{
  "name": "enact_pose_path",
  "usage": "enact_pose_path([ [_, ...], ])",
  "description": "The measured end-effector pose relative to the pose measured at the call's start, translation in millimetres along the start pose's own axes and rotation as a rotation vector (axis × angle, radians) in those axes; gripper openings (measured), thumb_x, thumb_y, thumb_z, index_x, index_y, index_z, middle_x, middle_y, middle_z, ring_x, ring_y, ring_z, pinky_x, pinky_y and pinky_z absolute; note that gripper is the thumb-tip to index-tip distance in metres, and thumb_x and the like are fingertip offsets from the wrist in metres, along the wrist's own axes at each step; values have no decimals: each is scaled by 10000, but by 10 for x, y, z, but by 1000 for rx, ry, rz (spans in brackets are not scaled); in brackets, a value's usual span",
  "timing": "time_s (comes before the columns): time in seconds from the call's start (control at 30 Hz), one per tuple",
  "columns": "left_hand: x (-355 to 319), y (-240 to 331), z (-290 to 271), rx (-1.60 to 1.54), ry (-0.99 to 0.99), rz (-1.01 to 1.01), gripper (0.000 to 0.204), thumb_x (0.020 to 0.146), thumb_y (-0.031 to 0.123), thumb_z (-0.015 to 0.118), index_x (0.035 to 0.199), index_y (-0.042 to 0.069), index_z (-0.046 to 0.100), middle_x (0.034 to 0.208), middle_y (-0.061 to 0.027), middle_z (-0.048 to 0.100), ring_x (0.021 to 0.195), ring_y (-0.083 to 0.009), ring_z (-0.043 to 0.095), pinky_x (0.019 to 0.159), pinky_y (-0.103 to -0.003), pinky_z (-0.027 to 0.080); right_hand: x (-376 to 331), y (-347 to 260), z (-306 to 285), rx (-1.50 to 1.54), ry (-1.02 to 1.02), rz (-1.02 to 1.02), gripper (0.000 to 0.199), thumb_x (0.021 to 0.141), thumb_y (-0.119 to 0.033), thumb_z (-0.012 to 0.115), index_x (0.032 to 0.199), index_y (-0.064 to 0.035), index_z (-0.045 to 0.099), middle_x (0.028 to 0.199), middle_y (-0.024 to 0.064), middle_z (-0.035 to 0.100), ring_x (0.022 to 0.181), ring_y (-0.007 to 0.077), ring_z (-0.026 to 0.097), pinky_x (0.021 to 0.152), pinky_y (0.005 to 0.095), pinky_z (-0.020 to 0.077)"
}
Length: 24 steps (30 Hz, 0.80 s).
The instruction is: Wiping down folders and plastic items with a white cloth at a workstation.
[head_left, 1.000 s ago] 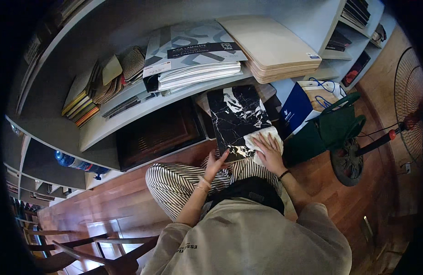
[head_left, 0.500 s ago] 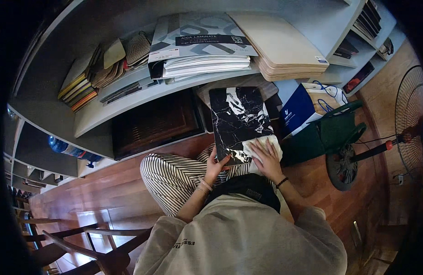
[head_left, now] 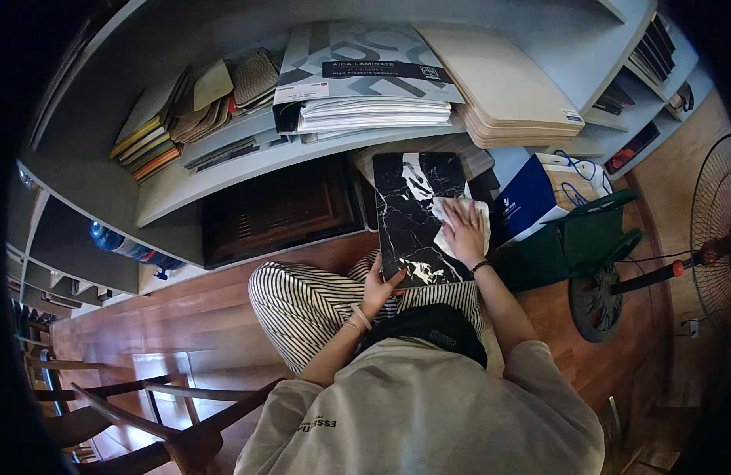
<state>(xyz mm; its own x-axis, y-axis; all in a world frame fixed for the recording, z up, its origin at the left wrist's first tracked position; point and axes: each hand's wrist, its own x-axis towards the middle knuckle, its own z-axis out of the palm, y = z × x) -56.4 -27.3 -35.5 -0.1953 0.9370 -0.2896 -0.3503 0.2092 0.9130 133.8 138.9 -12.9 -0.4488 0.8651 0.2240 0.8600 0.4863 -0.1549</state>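
A black marble-patterned panel (head_left: 405,226) with white veins rests tilted over my lap, its far end towards the shelf. My left hand (head_left: 378,286) grips its near left corner, thumb on the top face and fingers underneath. On the panel's right side lies a crumpled white cloth (head_left: 441,207). My right hand (head_left: 466,237) holds this cloth pressed against the surface, fingers stretched over it.
A thick grey-patterned binder (head_left: 365,59) and a stack of beige boards (head_left: 500,87) lie on the shelf ahead. Small sample books (head_left: 148,142) stand to their left. At my right are a blue-and-white paper bag (head_left: 528,186), a dark green bag (head_left: 575,245) and a fan (head_left: 718,214). A wooden chair (head_left: 195,443) stands behind left.
My right hand has slid the cloth away from me along the panel's right side, from the near corner to about the middle. My left hand keeps its grip on the near left corner.
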Motion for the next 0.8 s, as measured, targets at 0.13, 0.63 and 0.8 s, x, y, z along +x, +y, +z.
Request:
enact_pose_path([
  [0.13,34,-81,-30,45,-26,123,593,874,101,691,1394,118,406,1059,-37,652,773,-112,645,542,-233,553,-289,-128,-88,36,10,-94,565,924,-293,535,1463,-280,367,1547,23,293,1429,359,208,1165,487,119],
  [0.63,13,-50,5,-24,-13,56,649,870,93,690,1421,103,347,1090,-61,644,765,-148,657,528,-249,566,113,-155,29,93,-65,-308,585,908,-278,568,1458,-298,370,1551,-13,286,1417,345,241,1158,469,166],
  [0.8,-12,6,9,17,-10,13,673,871,99,690,1436,114,325,1084,-72,644,740,-154,658,526,-254,570,507,-218,234,85,-20,-153,559,909,-315,564,1440,-314,390,1542,-24,301,1421,347,224,1159,492,159],
])
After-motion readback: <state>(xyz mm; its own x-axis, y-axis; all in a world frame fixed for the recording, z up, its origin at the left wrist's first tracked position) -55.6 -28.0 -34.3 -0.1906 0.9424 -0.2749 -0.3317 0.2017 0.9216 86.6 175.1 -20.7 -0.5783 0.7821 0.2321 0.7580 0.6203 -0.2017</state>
